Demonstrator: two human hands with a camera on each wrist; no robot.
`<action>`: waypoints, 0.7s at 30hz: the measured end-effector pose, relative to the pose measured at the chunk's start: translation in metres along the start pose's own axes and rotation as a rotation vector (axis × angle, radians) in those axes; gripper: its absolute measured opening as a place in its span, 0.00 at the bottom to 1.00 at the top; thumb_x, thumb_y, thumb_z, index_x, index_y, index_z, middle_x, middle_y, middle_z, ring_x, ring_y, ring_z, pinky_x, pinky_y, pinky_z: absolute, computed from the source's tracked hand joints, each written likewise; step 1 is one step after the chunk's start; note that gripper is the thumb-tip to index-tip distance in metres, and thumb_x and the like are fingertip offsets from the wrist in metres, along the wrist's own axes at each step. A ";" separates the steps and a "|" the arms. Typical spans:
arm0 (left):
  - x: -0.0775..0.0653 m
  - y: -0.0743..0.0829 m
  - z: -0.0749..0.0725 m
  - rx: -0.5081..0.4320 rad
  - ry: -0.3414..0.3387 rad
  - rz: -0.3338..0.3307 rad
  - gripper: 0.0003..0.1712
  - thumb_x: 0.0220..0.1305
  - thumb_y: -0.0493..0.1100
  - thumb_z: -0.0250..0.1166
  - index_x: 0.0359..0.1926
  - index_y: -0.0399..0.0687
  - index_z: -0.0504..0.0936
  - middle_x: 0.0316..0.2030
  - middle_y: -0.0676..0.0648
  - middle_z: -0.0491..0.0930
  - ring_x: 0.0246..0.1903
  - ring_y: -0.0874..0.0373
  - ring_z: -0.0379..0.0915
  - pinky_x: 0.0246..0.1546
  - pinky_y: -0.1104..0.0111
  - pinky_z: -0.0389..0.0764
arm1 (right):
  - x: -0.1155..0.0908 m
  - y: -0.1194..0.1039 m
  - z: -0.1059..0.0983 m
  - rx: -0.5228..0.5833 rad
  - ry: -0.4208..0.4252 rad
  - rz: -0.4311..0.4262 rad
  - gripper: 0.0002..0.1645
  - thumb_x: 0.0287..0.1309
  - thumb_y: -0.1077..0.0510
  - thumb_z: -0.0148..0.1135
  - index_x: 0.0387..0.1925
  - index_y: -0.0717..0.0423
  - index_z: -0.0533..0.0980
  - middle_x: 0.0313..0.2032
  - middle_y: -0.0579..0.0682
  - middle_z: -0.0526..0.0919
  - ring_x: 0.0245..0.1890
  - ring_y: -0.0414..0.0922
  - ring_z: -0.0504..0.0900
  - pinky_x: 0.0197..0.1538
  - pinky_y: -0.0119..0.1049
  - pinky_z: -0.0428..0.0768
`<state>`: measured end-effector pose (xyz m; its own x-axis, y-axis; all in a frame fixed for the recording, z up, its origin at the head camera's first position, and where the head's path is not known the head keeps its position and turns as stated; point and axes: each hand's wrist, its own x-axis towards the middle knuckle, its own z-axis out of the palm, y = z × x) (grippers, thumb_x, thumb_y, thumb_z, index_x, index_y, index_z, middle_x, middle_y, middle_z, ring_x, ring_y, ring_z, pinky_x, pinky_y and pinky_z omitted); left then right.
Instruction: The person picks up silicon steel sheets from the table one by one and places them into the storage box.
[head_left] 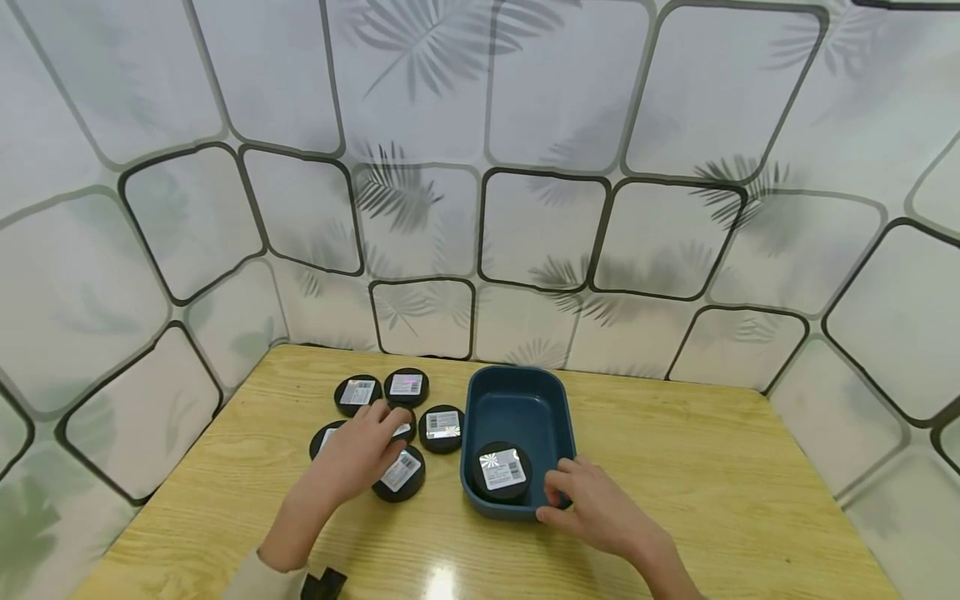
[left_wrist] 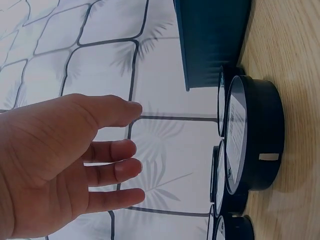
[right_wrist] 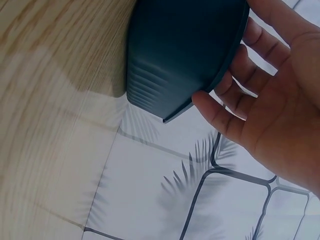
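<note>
My left hand [head_left: 358, 454] hovers over a cluster of low, round black containers [head_left: 400, 473] with barcode labels facing up. In the left wrist view its fingers are spread and loosely bent, with nothing between them, apart from the nearest black container [left_wrist: 267, 135]. My right hand [head_left: 592, 508] grips the right rim of a dark blue rectangular bin [head_left: 517, 379] near its front corner. The right wrist view has fingertips [right_wrist: 235, 62] bent over that rim. One labelled black container [head_left: 501, 472] lies inside the bin, at its front left.
Several black containers sit close together left of the bin, one [head_left: 442, 429] right beside its wall. All stand on a light wooden table [head_left: 675, 450]. Patterned fabric [head_left: 420, 225] rises behind the table and along both sides. A small black object [head_left: 324, 583] shows by the left sleeve.
</note>
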<state>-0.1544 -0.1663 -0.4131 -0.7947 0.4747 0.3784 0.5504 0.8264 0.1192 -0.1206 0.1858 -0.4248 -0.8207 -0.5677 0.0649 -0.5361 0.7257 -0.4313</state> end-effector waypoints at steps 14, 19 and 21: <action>-0.002 -0.004 0.002 0.005 -0.018 -0.016 0.14 0.62 0.40 0.69 0.48 0.49 0.78 0.33 0.50 0.70 0.30 0.58 0.64 0.26 0.66 0.70 | 0.000 0.000 -0.001 0.033 -0.044 0.006 0.11 0.61 0.45 0.66 0.29 0.38 0.73 0.29 0.35 0.69 0.31 0.36 0.65 0.34 0.31 0.67; -0.001 -0.004 0.002 0.005 -0.026 -0.018 0.14 0.62 0.40 0.69 0.48 0.47 0.78 0.32 0.50 0.68 0.29 0.58 0.62 0.25 0.68 0.68 | -0.001 0.001 -0.001 0.045 -0.048 -0.011 0.08 0.62 0.47 0.66 0.31 0.37 0.74 0.30 0.37 0.67 0.30 0.36 0.64 0.34 0.30 0.67; -0.001 -0.003 0.001 0.003 -0.029 -0.020 0.14 0.62 0.40 0.69 0.48 0.47 0.79 0.32 0.50 0.67 0.28 0.58 0.62 0.25 0.68 0.68 | -0.001 0.000 -0.001 0.046 -0.051 -0.011 0.07 0.63 0.48 0.65 0.31 0.37 0.74 0.30 0.38 0.66 0.30 0.36 0.64 0.34 0.30 0.67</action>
<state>-0.1555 -0.1692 -0.4150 -0.8124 0.4667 0.3495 0.5337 0.8366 0.1237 -0.1199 0.1870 -0.4243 -0.8029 -0.5956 0.0248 -0.5348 0.7012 -0.4716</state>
